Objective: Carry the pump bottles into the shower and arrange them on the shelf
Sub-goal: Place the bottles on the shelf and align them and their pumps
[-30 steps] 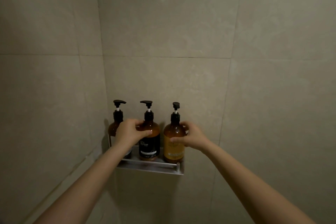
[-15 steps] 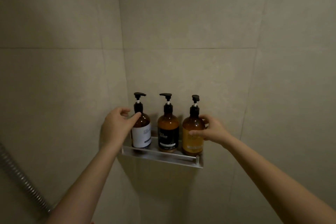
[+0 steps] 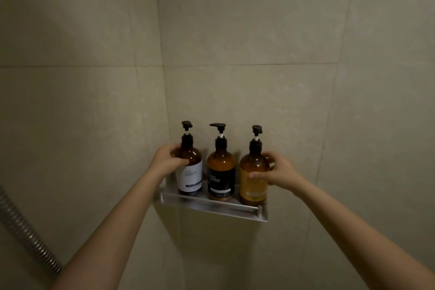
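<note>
Three amber pump bottles stand upright in a row on a metal corner shelf. The white-label bottle is on the left, the black-label bottle in the middle, the yellow-label bottle on the right. My left hand grips the shoulder of the white-label bottle, thumb across its front. My right hand holds the yellow-label bottle from its right side, fingers curled round it. The middle bottle is untouched.
Beige tiled walls meet in a corner behind the shelf. A ribbed metal shower hose runs diagonally at the lower left. A front rail runs along the shelf's edge.
My left hand went from the middle bottle to the white-label bottle and now grips its shoulder; that bottle's pump head has turned. My right hand stays on the yellow-label bottle.
</note>
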Demonstrator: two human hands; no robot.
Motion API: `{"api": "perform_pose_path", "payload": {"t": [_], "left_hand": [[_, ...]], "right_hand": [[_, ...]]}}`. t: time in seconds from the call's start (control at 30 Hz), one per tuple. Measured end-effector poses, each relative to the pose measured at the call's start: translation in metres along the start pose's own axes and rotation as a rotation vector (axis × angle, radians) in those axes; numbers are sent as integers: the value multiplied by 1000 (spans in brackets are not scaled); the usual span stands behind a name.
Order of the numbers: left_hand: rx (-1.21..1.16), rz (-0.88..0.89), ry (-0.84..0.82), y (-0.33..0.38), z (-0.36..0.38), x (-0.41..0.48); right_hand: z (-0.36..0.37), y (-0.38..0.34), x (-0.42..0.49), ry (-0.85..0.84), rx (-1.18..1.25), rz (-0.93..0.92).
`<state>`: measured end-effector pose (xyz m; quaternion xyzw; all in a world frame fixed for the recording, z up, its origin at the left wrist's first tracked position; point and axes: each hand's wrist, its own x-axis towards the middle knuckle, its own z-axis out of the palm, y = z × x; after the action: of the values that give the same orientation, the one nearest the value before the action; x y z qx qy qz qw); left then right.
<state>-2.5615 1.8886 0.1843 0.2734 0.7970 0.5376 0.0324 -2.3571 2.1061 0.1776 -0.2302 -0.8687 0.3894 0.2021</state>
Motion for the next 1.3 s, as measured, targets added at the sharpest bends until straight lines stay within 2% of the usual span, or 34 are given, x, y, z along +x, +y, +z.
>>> {"api": "perform_pose_path", "payload": {"t": [0.27, 0.57, 0.7, 1.03, 1.3], "left_hand": [[35, 24, 13, -3, 3, -1], [22, -26, -81, 2, -1, 0], [52, 20, -23, 2, 3, 0], [-99, 29, -24, -7, 8, -4], [-63, 40, -2, -10, 11, -5]], "right_hand": [[-1, 0, 3, -40, -10, 15], [-1, 1, 1, -28, -25, 17], [0, -1, 1, -30, -29, 19], [-1, -1, 0, -22, -30, 24], [1, -1, 1, -29, -35, 12]]}}
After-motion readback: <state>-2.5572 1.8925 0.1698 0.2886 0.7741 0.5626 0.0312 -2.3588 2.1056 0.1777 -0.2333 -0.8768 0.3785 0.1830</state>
